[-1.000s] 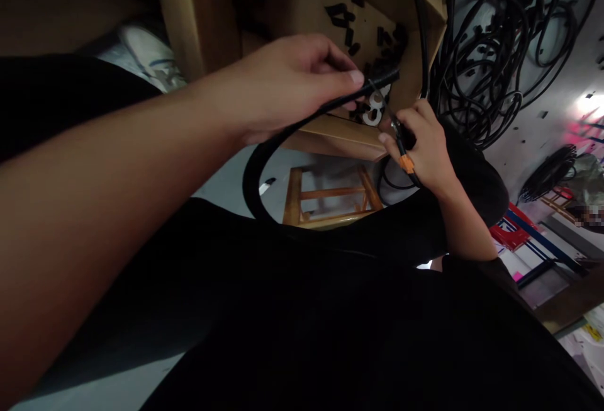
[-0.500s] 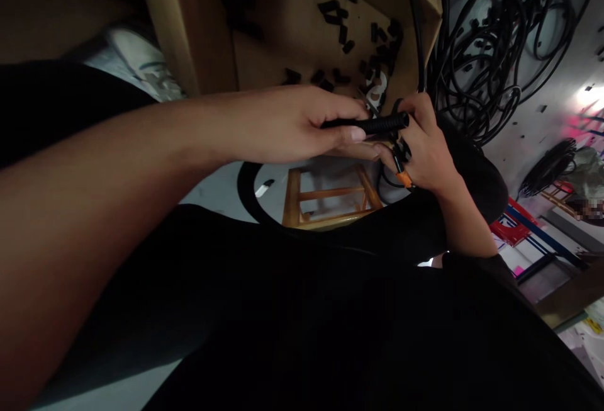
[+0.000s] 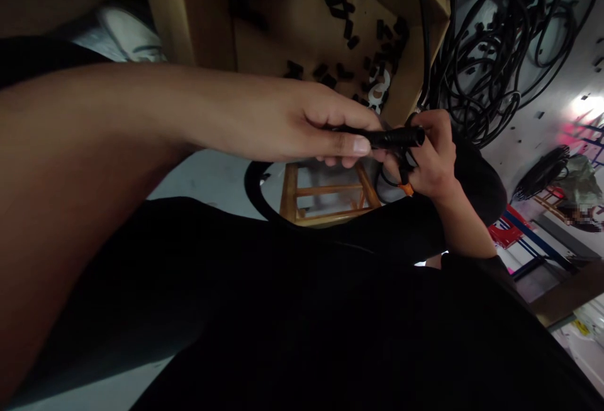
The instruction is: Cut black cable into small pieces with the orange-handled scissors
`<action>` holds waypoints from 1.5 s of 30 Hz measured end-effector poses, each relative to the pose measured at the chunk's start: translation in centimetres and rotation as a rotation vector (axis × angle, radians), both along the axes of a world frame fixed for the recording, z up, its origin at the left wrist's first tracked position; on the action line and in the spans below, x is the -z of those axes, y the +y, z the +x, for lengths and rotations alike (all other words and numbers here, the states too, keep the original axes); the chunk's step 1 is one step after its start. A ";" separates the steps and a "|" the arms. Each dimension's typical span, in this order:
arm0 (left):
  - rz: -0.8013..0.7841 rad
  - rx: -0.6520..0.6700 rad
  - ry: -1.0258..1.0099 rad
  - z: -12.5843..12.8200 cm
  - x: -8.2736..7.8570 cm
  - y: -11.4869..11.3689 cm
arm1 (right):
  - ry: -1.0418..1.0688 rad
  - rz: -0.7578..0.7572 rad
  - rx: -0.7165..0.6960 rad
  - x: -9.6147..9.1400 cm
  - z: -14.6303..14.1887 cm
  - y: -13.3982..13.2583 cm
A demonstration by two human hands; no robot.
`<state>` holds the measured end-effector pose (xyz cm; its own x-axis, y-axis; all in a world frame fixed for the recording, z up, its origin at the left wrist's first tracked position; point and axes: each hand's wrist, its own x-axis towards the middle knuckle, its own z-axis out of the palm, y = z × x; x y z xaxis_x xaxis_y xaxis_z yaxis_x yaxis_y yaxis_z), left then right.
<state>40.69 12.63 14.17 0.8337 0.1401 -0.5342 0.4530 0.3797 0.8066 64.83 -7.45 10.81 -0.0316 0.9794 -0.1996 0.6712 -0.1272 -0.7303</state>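
Note:
My left hand (image 3: 325,124) is closed round a black ribbed hose (image 3: 394,138) near its free end, thumb on top. The hose loops down and back under my forearm. My right hand (image 3: 436,159) meets that end from the right, fingers curled round a small tool with an orange handle (image 3: 406,188) and touching the hose tip. Both hands hover above my dark-clothed lap, just in front of a cardboard box (image 3: 302,27).
Several short black hose pieces (image 3: 349,24) lie in the cardboard box with a white item (image 3: 377,90). A tangle of black cables (image 3: 491,39) covers the floor to the right. A small wooden stool (image 3: 325,194) stands below the hands. A white shoe (image 3: 117,36) is at upper left.
My left hand has come down and to the right with the hose end. My right hand has closed in on the hose tip, so both hands now touch.

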 end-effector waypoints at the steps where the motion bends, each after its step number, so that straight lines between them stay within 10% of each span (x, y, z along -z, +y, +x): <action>1: -0.044 0.096 -0.072 0.1 -0.2 0.1 | 0.006 0.000 0.011 0.1 0.1 0.0; 13: 0.018 -0.097 -0.017 1.2 -0.7 -1.6 | -0.104 0.218 0.013 0.6 0.1 0.4; 31: 0.547 -0.041 0.552 2.9 -1.9 -2.4 | -0.051 -0.114 0.014 3.0 -2.0 0.1; 45: 0.488 -0.048 0.504 3.0 -0.7 -2.9 | 0.029 -0.175 0.024 4.2 -1.7 0.2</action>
